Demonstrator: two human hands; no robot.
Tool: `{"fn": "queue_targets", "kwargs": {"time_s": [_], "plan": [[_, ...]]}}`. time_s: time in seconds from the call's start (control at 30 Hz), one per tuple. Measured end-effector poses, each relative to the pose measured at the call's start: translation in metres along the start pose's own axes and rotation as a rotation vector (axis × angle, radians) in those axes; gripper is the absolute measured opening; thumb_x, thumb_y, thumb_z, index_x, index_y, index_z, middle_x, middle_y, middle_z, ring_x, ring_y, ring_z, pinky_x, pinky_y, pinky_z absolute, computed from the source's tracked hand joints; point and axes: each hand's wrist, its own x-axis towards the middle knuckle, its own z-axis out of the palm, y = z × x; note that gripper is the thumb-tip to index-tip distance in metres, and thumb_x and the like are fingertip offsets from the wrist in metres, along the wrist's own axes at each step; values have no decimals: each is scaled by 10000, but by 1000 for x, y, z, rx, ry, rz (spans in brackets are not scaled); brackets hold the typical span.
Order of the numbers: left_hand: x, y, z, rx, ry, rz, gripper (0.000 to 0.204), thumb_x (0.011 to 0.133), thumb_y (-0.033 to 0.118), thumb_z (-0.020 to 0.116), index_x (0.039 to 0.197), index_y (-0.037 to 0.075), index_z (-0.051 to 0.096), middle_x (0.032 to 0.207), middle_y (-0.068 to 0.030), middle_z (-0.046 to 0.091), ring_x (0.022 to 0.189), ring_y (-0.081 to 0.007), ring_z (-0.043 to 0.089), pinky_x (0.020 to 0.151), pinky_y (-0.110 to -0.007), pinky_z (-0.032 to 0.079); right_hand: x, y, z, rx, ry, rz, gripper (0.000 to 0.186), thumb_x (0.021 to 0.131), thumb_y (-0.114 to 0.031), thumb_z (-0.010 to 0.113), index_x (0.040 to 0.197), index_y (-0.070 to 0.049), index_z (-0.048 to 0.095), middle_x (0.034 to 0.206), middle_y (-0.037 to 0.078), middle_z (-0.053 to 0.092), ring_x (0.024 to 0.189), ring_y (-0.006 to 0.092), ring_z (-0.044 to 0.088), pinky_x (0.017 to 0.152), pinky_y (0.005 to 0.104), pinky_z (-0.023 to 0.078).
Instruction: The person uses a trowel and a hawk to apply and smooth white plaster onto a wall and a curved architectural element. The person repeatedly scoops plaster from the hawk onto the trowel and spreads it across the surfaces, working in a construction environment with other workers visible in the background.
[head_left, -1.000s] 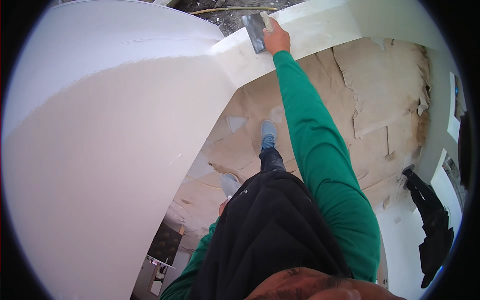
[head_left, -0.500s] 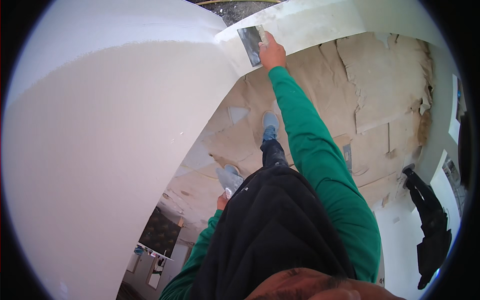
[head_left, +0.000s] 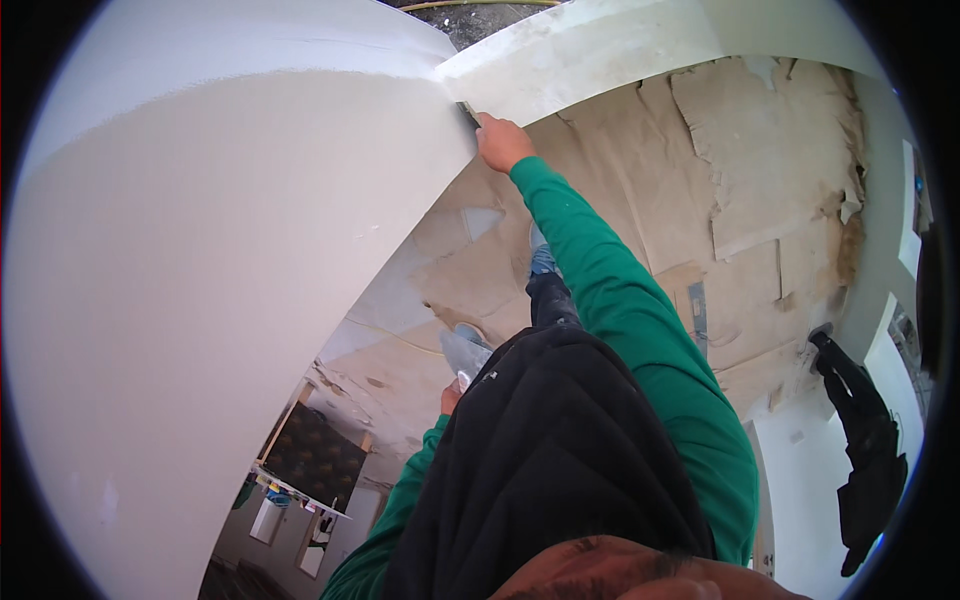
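My right hand (head_left: 505,143) is closed round a plastering trowel (head_left: 467,115), raised at the corner where two pale wall faces meet. The trowel shows nearly edge-on; most of its handle is hidden by my fingers. Low beside my body, my left hand (head_left: 450,397) is closed on a flat, shiny grey blade (head_left: 465,355) that points away from me. Its handle is out of sight in the hand. A large smooth wall (head_left: 220,270) fills the left side, with a whiter band along its top. The narrower wall face (head_left: 600,70) to the right carries beige smears.
Brown covering paper (head_left: 640,200), creased and torn in places, lies over the floor under my feet. A long grey flat tool (head_left: 698,318) lies on it. A person in dark clothes (head_left: 860,440) stands at the far right. A dark patterned panel (head_left: 315,455) shows at lower left.
My right hand has moved left and slightly down with the trowel, from the narrower wall face to the corner. The trowel has turned from face-on to nearly edge-on. My left hand has barely shifted.
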Motion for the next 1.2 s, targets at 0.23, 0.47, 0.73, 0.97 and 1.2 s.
{"fn": "queue_targets", "kwargs": {"time_s": [0.23, 0.47, 0.73, 0.97, 1.2], "plan": [[4, -13, 7, -19, 10, 8, 331, 803, 251, 723, 1028, 18, 662, 889, -164, 708, 860, -238, 695, 758, -351, 514, 0, -6, -16, 24, -18, 24, 330, 950, -260, 476, 1212, -77, 557, 966, 266, 644, 932, 434, 609, 832, 519, 469], [-7, 28, -4, -299, 7, -33, 291, 836, 132, 699, 1079, -25, 664, 945, -75, 715, 868, -117, 639, 776, -299, 506, -140, -123, -109, 460, 134, -344, 448, 860, -10, 554, 1300, -91, 580, 979, 177, 617, 913, 317, 562, 802, 370, 460], [-12, 64, -27, -243, -32, -10, 282, 839, 150, 702, 1058, -23, 667, 934, -84, 715, 861, -125, 643, 770, -303, 506, -225, -205, -177, 474, 227, -582, 568, 723, 113, 595, 1272, -35, 585, 1255, 131, 592, 904, 288, 520, 829, 347, 453], [-16, 99, -46, -145, -19, -18, 355, 819, 242, 725, 1072, 1, 660, 898, -111, 719, 836, -182, 667, 763, -354, 517, -198, -195, -168, 485, 300, -603, 556, 727, 59, 619, 1273, -41, 582, 1261, 101, 612, 922, 262, 529, 830, 362, 445], [-15, 100, -58, 49, 24, 81, 416, 804, 281, 730, 1106, 7, 651, 932, -147, 719, 869, -258, 686, 790, -380, 518, -257, -307, -242, 500, 451, -1049, 484, 736, -40, 624, 1218, -86, 640, 1210, 50, 655, 906, 200, 555, 755, 327, 411]]}}
